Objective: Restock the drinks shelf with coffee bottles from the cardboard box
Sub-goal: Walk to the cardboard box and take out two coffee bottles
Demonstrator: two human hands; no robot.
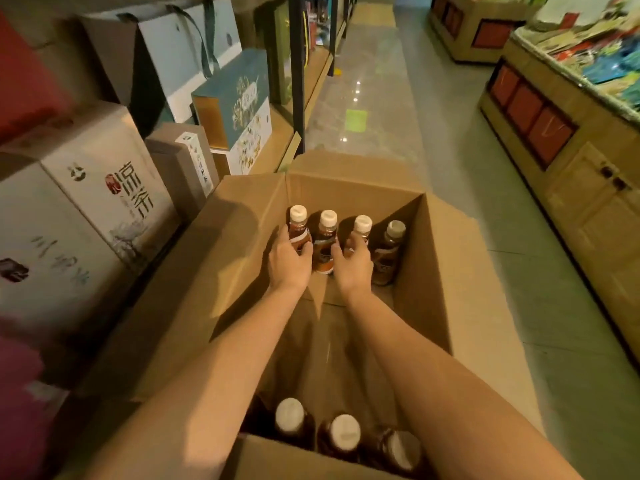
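I am leaning over the open cardboard box [427, 271], which stands on the floor [381, 81] of a shop aisle, and both my arms reach down into it. Four coffee bottles stand upright in a row against its far wall, all with pale caps and dark drink inside.

My left grip [289, 261] is wrapped round the first bottle [298, 223], the one furthest left: fingers curl behind its left side and the thumb presses on its front, just below the neck. My right grip [353, 268] is closed round the third bottle [362, 226], fingers hooked over its shoulder and the thumb pointing towards the second bottle [326, 237], which stands free between my two hands. The fourth bottle [389, 251] stands just beside my right hand, close to the box's right wall; I cannot tell whether I touch it.

Nearer to me, below my forearms, three more bottles [341, 433] stand in a row at the box's near wall, blurred. The bare cardboard bottom lies between the two rows. The flaps are folded outwards.

To my left a low shelf [317, 79] carries gift boxes, among them a teal box [242, 98] and a white carton [110, 188] with printed characters. Across the aisle on my right stands a wooden display stand [571, 209] with red panels.
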